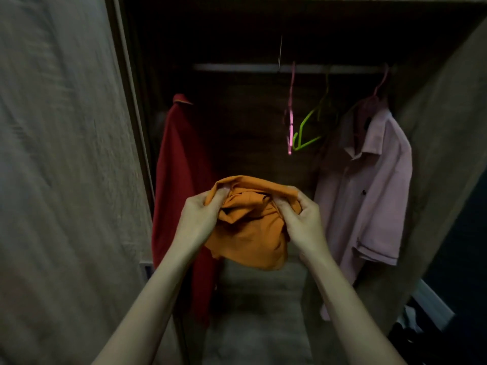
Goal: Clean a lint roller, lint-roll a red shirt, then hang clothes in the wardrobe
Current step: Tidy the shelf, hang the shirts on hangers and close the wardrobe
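Observation:
A bunched orange garment (250,233) hangs between my hands in front of the open wardrobe. My left hand (200,217) grips its left edge and my right hand (300,217) grips its right edge. A red shirt (179,180) hangs at the left of the rail (237,67). A pale pink shirt (369,196) hangs at the right on a pink hanger (379,85). Between them hang a bare pink hanger (291,117) and a bare green hanger (308,130). No lint roller is in view.
The wardrobe's wooden door (66,180) stands open on the left and its side panel (442,127) is on the right. The wardrobe floor (258,312) lies below the clothes. Dark items (411,335) sit on the room floor at the lower right.

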{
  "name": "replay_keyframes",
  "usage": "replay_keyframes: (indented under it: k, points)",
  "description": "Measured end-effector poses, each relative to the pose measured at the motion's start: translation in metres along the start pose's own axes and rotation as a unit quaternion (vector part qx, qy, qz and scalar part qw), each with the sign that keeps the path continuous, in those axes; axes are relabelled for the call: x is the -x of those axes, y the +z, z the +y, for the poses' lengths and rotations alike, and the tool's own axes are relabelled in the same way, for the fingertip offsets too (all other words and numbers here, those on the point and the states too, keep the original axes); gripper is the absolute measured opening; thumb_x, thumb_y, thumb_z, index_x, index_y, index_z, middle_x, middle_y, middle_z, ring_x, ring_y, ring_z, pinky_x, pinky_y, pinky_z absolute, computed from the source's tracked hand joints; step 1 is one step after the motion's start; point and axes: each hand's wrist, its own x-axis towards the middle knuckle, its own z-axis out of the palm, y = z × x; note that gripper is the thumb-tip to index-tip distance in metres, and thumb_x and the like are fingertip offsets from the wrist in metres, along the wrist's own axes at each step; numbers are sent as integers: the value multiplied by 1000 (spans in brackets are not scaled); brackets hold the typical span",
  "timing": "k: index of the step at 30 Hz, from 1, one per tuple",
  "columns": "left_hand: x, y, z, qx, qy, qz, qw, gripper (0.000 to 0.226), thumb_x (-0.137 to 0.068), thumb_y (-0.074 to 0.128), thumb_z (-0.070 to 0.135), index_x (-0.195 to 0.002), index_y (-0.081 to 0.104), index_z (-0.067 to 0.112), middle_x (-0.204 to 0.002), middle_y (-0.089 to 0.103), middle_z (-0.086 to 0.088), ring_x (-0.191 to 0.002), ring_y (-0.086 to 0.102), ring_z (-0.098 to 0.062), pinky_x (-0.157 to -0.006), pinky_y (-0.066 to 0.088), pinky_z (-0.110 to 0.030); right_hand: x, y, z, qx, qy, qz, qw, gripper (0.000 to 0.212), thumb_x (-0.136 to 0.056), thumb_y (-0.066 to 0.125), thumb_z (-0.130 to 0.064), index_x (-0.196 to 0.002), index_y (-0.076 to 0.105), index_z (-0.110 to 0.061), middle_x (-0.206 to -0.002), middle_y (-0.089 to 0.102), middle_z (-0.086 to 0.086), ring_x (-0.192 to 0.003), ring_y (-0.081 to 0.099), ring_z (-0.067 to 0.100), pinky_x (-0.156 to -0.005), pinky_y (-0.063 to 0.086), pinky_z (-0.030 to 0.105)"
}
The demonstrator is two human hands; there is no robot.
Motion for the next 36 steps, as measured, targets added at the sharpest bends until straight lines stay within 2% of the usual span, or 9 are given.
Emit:
replay_keyframes:
  k: [4, 6, 9, 12, 19, 25, 28, 31, 36]
  points:
    - [7, 4, -8, -242, 76, 64, 965, 37, -91, 46, 61, -84, 67, 31, -75, 62, 9, -69, 55, -5, -57, 39, -21, -3, 3, 11, 18, 51, 67, 996, 14, -93, 56, -29, -88, 67, -20, -82, 70, -3, -75, 67, 5, -69, 54, 19]
    - [8, 4, -17, -308, 142, 103, 935, 38, -91, 44, 62, -104, 66, 34, -89, 56, 7, -83, 51, -10, -64, 42, -23, -4, 4, 14, 17, 63, 80, 995, 21, -93, 55, -32, -88, 68, -17, -81, 71, -1, -73, 68, 6, -66, 53, 16]
    - [7, 5, -30, -166, 243, 77, 953, 38, -90, 52, 54, -121, 62, 34, -108, 52, 7, -106, 52, -9, -88, 49, -29, -6, 4, 17, 32, 72, 86, 993, 27, -93, 54, -35, -86, 69, -14, -79, 71, 2, -71, 68, 9, -64, 53, 16]
    - [7, 11, -35, -115, 288, 2, 951, 44, -86, 58, 54, -125, 59, 34, -115, 53, 11, -113, 53, -10, -94, 48, -31, -8, 5, 20, 51, 82, 81, 992, 31, -93, 55, -34, -82, 69, -9, -76, 71, 6, -67, 67, 12, -60, 53, 17]
    - [-16, 16, -40, -97, 208, -1, 973, 27, -81, 63, 51, -89, 73, 27, -96, 61, 15, -98, 57, -4, -90, 49, -42, -14, 3, 32, 52, 125, 56, 989, 22, -88, 61, -39, -78, 71, -22, -73, 72, -4, -64, 67, 2, -57, 51, 12]
    - [-24, 11, -34, -40, 227, -12, 973, 24, -92, 58, 40, -84, 67, 19, -83, 66, 6, -84, 64, -12, -75, 54, -36, -22, -7, 37, 46, 131, 22, 990, 17, -83, 64, -41, -89, 70, -26, -82, 73, -10, -76, 68, 0, -65, 52, 12]
    - [-31, 12, -25, -33, 248, -14, 968, 23, -96, 55, 29, -82, 64, 13, -74, 63, 0, -72, 62, -15, -65, 51, -34, -24, -15, 48, 155, 81, 66, 982, 26, -83, 64, -41, -100, 67, -21, -91, 68, -15, -81, 63, -8, -69, 49, 8]
    - [-40, 24, -21, -87, 258, -43, 961, 21, -97, 55, 29, -82, 60, 16, -72, 61, 1, -69, 61, -14, -62, 48, -34, -24, -19, 59, 241, 48, 107, 963, 44, -84, 62, -45, -121, 58, -21, -113, 62, -7, -93, 59, 5, -77, 46, 15]
    - [-51, 42, -24, -110, 257, -80, 957, 20, -96, 56, 27, -80, 59, 16, -69, 61, -1, -65, 60, -14, -63, 47, -39, -16, -14, 48, 172, 0, 80, 982, 36, -88, 58, -37, -119, 61, -18, -116, 63, -3, -102, 59, 1, -80, 42, 5]
